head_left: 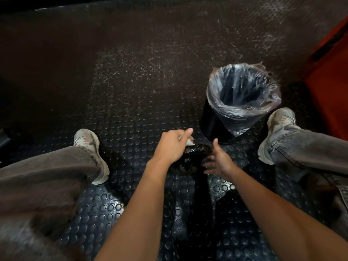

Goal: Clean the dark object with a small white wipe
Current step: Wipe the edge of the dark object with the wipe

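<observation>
A dark, glossy rounded object (195,157) lies on the studded floor between my feet, low in the middle of the view. My left hand (172,146) hovers over its left end and pinches a small white wipe (189,141) between thumb and fingers; only a corner of the wipe shows. My right hand (218,161) sits at the object's right side with fingers spread and relaxed, touching or nearly touching it. The object's near side is hidden in shadow behind my arms.
A black bin (212,125) lined with a clear plastic bag (243,93) stands just beyond the object to the right. My two shoes (90,146) (278,129) flank the spot. An orange surface (329,81) rises at the far right. Dark studded rubber flooring (131,91) stretches ahead.
</observation>
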Demonstrator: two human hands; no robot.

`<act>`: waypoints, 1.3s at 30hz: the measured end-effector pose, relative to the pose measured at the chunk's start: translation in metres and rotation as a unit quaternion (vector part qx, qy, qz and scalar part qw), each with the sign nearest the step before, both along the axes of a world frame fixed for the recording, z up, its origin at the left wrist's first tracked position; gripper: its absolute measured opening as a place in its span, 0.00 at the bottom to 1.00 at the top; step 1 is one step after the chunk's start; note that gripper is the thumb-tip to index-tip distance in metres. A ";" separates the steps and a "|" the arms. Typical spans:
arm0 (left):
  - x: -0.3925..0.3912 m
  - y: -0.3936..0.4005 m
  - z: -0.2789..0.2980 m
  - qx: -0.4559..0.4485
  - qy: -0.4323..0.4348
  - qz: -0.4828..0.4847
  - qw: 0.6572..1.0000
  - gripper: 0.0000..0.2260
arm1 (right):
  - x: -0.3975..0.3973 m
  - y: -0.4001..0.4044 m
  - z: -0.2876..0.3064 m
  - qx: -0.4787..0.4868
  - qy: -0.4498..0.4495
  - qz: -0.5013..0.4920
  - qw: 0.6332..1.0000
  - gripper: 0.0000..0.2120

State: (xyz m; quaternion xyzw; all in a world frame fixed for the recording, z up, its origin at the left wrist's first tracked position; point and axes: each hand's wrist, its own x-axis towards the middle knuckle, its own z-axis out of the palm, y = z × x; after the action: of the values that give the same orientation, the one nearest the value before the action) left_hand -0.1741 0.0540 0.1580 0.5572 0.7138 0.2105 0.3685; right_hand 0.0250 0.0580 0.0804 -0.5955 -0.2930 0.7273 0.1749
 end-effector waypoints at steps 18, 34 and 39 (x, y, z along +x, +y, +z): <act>-0.010 -0.007 -0.002 0.005 -0.005 0.007 1.000 0.21 | 0.000 0.000 0.001 -0.006 0.001 0.002 1.000 0.46; -0.009 -0.013 -0.005 -0.024 0.018 0.011 0.999 0.22 | 0.000 -0.002 0.000 -0.002 0.000 0.005 1.000 0.47; -0.008 0.003 -0.005 -0.073 0.071 -0.028 0.994 0.23 | 0.000 -0.002 0.001 0.000 0.004 -0.002 1.000 0.48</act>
State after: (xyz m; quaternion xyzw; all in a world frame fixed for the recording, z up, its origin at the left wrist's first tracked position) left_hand -0.1825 0.0571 0.1531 0.5626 0.7353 0.1077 0.3624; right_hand 0.0246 0.0561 0.0810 -0.5935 -0.2911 0.7292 0.1769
